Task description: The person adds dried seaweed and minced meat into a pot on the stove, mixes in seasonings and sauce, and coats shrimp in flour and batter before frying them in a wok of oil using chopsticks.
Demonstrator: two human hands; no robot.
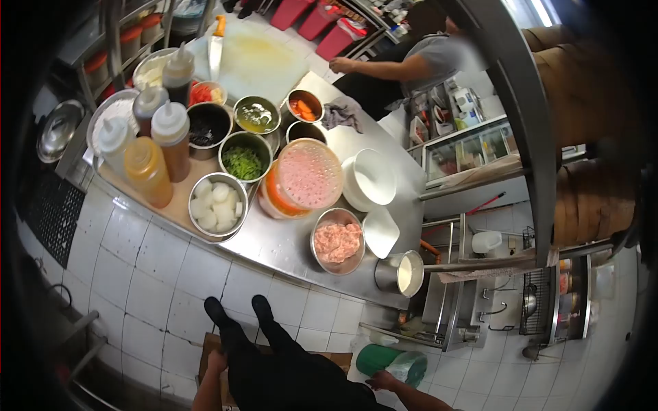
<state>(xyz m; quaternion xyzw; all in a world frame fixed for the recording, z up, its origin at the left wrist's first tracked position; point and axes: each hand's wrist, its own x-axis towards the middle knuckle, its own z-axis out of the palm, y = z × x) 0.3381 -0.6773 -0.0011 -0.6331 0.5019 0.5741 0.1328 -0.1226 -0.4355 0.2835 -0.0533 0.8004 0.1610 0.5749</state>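
My left hand (pixel 216 361) hangs beside my dark-clothed leg, over the edge of a brown board (pixel 207 349). My right hand (pixel 382 381) is low at my other side, next to a green bin (pixel 377 358). The fingers of both hands are too small and dim to read. Away from both hands, the steel table (pixel 274 250) bears a bowl of pink minced meat (pixel 337 243), a bowl of white pieces (pixel 218 204), chopped greens (pixel 241 162), a lidded orange tub (pixel 310 174) and white bowls (pixel 371 179).
Squeeze bottles (pixel 147 171) crowd the table's left end. A knife (pixel 215 51) rests on a cutting board (pixel 257 58). Another person (pixel 428 60) stands beyond the table. A steel pot (pixel 399 274) sits at the near right corner, by a steel shelf post (pixel 538 137).
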